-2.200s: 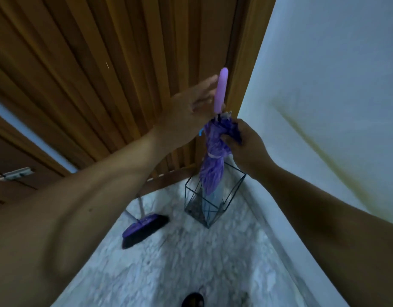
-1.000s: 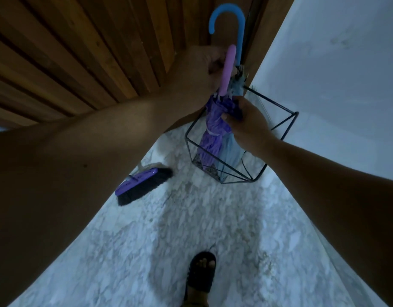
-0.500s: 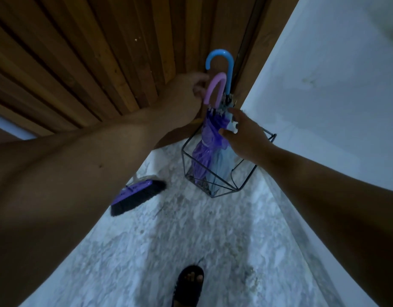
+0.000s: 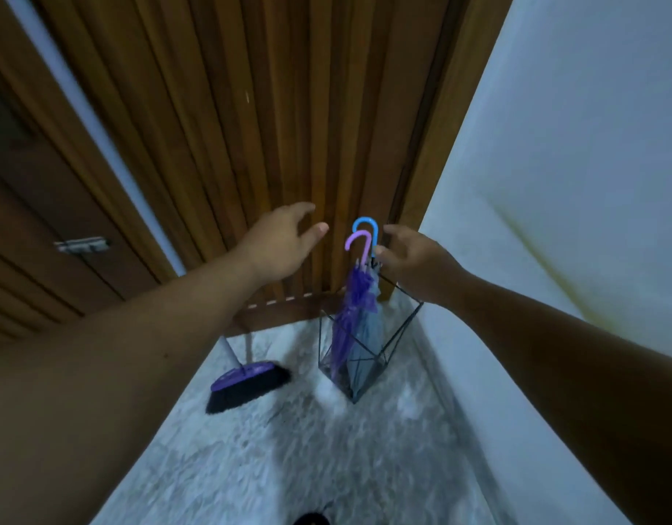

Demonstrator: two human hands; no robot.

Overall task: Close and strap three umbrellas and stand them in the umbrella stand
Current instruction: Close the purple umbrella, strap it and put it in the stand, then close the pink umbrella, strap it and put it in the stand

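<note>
Purple umbrella (image 4: 351, 316): upright in stand (image 4: 410, 323), beside blue umbrella (image 4: 368, 331). Right hand (image 4: 414, 263) nearer, handle at its nine o'clock, fingers spread, empty. Left hand (image 4: 285, 244): spread, apart.

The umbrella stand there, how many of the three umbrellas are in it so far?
Two stand in the wire umbrella stand: the purple umbrella and the blue umbrella, both folded, handles up. Nothing is in hand: the left hand and right hand hover open beside the handles. A third umbrella is left; none shows here.
</note>
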